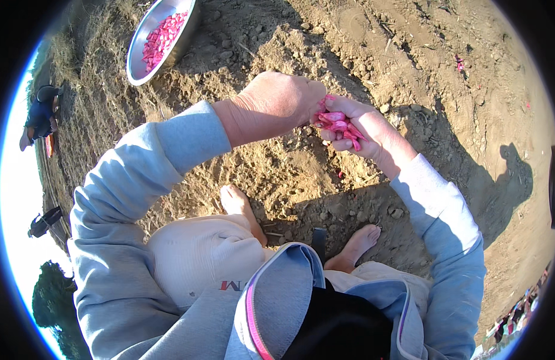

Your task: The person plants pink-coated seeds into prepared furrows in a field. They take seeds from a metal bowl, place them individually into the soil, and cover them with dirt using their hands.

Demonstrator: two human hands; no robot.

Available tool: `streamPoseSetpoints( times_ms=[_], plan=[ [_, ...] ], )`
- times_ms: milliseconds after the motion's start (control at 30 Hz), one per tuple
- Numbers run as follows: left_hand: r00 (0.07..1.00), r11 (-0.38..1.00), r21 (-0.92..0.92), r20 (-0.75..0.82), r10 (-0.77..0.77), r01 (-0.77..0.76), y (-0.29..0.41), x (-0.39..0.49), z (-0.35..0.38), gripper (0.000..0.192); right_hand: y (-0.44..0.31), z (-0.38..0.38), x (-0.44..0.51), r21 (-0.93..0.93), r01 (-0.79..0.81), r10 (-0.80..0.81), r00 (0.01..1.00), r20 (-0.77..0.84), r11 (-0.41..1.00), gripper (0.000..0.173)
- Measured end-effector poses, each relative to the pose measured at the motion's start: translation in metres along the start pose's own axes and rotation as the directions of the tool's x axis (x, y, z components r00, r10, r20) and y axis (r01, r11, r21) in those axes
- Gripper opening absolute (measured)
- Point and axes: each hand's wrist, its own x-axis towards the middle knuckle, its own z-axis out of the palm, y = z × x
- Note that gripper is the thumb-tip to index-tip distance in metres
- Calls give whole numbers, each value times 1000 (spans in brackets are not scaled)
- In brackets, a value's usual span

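In my right hand (369, 123), palm turned up, lies a small heap of bright pink cloves (338, 123) that look like dyed garlic. The fingers curl around them. My left hand (282, 101), back upward and fingers bent, meets the heap from the left. Its fingertips are hidden, so whether it pinches a clove cannot be made out. Both hands are above loose, cloddy soil (277, 180). Beyond my left hand, a metal bowl (133, 58) sits tilted on the ground with many more pink cloves (165, 38) inside.
My bare feet (236, 202) stand apart on the soil, a dark flat bar (319, 240) between them. Stray pink pieces (459, 63) dot the ground at right. Another person (41, 112) crouches at the far left, near dry stubble (93, 90). A dark shape (44, 222) stands lower left.
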Motion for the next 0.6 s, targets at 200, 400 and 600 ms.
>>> streamPoseSetpoints(
  times_ms=[200,400,600],
  plan=[
    [904,753,-639,-214,-370,157,-66,-16,58,18,-1,-23,-1,37,8,-4,993,-116,999,29],
    [974,711,-676,47,-221,194,-72,-7,124,14,-3,-17,20,265,208,-160,969,-190,942,26],
    [983,833,-552,-169,-77,-30,-77,6,171,9,24,-13,40,403,173,-218,973,69,899,34]
  ],
)
